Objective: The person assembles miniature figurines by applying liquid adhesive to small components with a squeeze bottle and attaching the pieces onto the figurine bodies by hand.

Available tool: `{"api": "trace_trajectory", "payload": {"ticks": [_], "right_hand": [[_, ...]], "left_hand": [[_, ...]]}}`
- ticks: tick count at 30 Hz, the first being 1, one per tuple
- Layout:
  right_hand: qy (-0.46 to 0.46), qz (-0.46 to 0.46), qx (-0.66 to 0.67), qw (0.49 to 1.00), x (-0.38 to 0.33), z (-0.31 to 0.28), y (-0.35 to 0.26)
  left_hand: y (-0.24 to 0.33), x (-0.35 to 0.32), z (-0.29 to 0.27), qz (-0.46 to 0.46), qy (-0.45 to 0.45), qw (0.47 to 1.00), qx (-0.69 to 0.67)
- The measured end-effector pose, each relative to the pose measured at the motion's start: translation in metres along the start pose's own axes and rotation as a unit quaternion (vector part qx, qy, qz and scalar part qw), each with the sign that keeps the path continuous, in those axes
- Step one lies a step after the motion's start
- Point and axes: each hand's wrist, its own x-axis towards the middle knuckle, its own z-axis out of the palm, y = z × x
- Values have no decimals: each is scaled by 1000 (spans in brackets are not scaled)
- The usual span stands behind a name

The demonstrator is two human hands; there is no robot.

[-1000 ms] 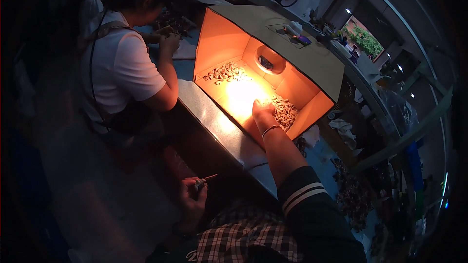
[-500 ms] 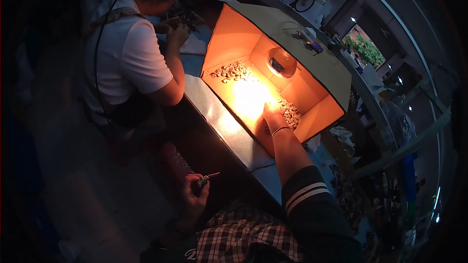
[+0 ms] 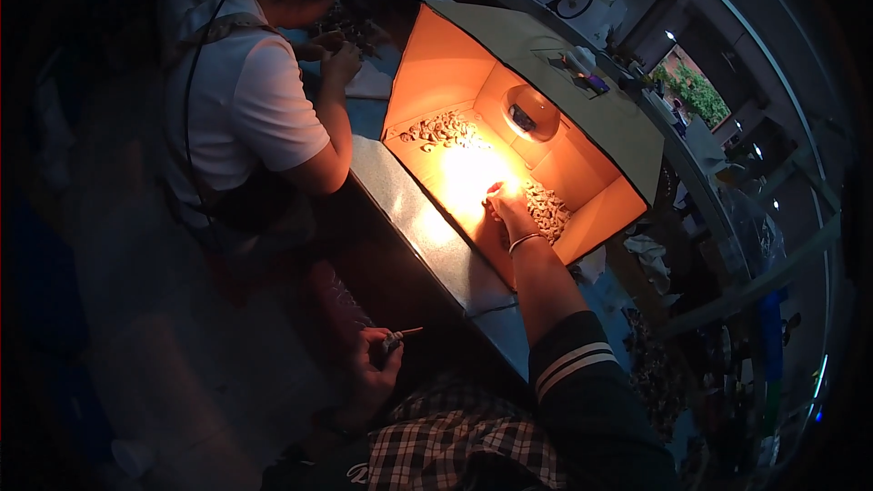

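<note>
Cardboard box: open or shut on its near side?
Open: the right hand reaches into the cardboard box through that side, and brown pieces show inside.

1 tan cardbd box [image 3: 441, 64] w/ 2 piles curled brown pcs [image 3: 550, 212] inside, 1 thin brown stick [image 3: 413, 332], 1 bare L hand [image 3: 376, 370], 1 bare R hand [image 3: 511, 202], 2 white-shirted co-wkrs [image 3: 268, 105]

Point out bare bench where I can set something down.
The grey bench strip looks bare between the open front of the cardboard box and the bench edge, right of the co-worker's elbow. Inside, it is crowded at the left pile and at the right pile beside the right hand; glare hides the middle.
</note>
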Motion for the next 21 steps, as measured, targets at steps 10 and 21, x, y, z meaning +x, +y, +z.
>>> {"api": "trace_trajectory", "payload": {"ticks": [10,21], "right_hand": [[82,-145,-118,979,-27,4,-11],[64,-433,-276,856,-68,11,-28]], "left_hand": [[3,-1,1,-37,25,998,-45],[10,-1,7,-33,20,999,1]]}}
